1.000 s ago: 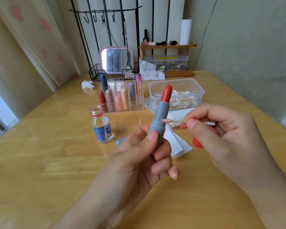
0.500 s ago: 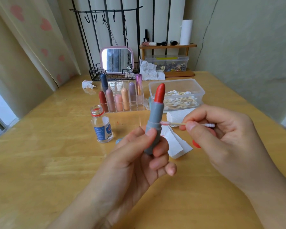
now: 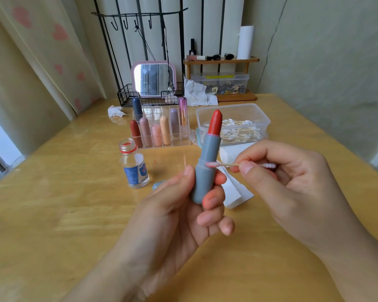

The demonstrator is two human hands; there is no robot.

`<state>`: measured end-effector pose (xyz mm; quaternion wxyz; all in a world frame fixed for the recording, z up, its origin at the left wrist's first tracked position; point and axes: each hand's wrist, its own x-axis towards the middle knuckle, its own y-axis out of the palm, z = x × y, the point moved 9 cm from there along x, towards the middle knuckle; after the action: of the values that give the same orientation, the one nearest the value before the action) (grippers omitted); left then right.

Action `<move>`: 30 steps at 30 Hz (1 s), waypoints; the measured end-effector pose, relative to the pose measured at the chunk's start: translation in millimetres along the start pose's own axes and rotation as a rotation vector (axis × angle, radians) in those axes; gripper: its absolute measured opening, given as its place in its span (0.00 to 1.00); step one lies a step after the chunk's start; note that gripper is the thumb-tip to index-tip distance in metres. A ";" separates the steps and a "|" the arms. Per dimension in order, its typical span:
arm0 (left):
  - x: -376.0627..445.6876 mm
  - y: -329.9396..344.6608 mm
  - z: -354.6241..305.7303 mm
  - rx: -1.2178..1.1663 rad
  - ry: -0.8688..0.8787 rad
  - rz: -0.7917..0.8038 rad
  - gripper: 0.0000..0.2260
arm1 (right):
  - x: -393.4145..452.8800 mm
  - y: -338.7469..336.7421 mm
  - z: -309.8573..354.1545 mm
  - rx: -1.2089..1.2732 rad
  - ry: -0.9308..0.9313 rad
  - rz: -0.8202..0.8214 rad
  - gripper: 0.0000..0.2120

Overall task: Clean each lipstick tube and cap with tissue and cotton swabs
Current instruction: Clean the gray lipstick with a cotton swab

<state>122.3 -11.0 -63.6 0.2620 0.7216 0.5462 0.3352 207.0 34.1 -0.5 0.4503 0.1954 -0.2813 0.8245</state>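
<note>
The gray lipstick tube [image 3: 205,171] stands upright, red stick up. A swab [image 3: 225,164] tip touches its side. Tissue [image 3: 234,192] lies behind.

A single head-worn, wide-angle view looks forward and down from the person's own position over the wooden surface [image 3: 52,214]. It sits close above the left hand [image 3: 179,214] and right hand [image 3: 292,186], which fill the lower half. Farther off, the frame reaches the mirror [image 3: 154,79] and the wall beyond the surface's far edge, with straight lines bowing toward the borders.
</note>
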 end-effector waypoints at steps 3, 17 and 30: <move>-0.4 5.5 0.6 -0.023 -0.019 0.022 0.12 | 0.7 -0.2 -0.9 -0.028 -0.002 -0.015 0.08; 0.7 1.0 0.9 0.052 0.007 0.006 0.13 | 1.7 -5.0 -3.5 -0.027 0.029 -0.035 0.08; -0.2 4.7 1.0 -0.048 -0.041 0.067 0.15 | 1.6 -1.1 -4.8 0.021 0.024 0.015 0.08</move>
<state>125.9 -12.4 -60.8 0.2789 0.7397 0.5082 0.3418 206.8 38.7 -3.0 0.4456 0.1881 -0.2688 0.8330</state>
